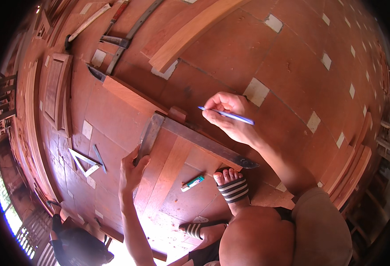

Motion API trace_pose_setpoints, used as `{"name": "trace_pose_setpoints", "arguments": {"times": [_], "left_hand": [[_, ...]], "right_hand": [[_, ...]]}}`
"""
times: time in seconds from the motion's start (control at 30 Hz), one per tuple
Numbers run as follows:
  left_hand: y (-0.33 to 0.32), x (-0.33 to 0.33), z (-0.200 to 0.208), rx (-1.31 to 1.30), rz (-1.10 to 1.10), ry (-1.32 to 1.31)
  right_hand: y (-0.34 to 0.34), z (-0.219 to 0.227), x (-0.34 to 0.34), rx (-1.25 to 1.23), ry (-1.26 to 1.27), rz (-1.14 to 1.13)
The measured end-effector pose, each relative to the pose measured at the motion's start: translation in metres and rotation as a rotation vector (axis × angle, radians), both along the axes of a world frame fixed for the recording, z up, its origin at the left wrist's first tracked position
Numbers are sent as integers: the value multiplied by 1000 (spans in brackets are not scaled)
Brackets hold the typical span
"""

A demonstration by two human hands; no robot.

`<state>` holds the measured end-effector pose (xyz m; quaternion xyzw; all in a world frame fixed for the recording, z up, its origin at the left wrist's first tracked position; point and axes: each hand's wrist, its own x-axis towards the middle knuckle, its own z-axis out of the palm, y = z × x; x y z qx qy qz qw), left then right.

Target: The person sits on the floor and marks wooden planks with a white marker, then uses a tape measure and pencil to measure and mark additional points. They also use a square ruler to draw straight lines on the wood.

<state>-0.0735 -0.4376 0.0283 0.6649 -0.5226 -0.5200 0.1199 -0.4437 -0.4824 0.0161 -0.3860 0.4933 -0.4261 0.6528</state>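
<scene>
Between the fingertips of my right hand [230, 116] is a blue pen [233, 116], raised over the floor just beyond the work. My left hand [133, 170] grips the end of the short arm of a dark carpenter's square [199, 141]. The square's long arm lies along a wooden board [133, 97] that runs from upper left to lower right. A lighter wooden plank [168, 173] extends beneath the square toward me, beside my left hand. A small wood block [177, 114] sits against the far side of the board.
A green-and-white small box [193, 182] lies near my sandalled foot [231, 184]. To the left are a white triangle square [85, 163], a panelled wooden door [57, 91] and a hammer [88, 22]. A metal bar clamp [123, 43] and a long beam [190, 35] lie ahead. Another person [77, 244] is at lower left.
</scene>
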Motion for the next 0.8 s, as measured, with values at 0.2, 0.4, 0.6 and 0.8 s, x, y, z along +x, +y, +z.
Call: {"name": "trace_pose_setpoints", "arguments": {"times": [0.2,0.4,0.6,0.8], "left_hand": [[-2,-1,3,-50,-50,-72],[-1,0,3,17,-28,-78],[2,1,-1,-19,-15,-73],[2,1,-3,-22,-18,-94]], "right_hand": [[-27,6,20,-244,256,40],[-30,9,33,-314,365,192],[-32,2,51,-274,337,156],[-38,-7,34,-161,314,160]]}}
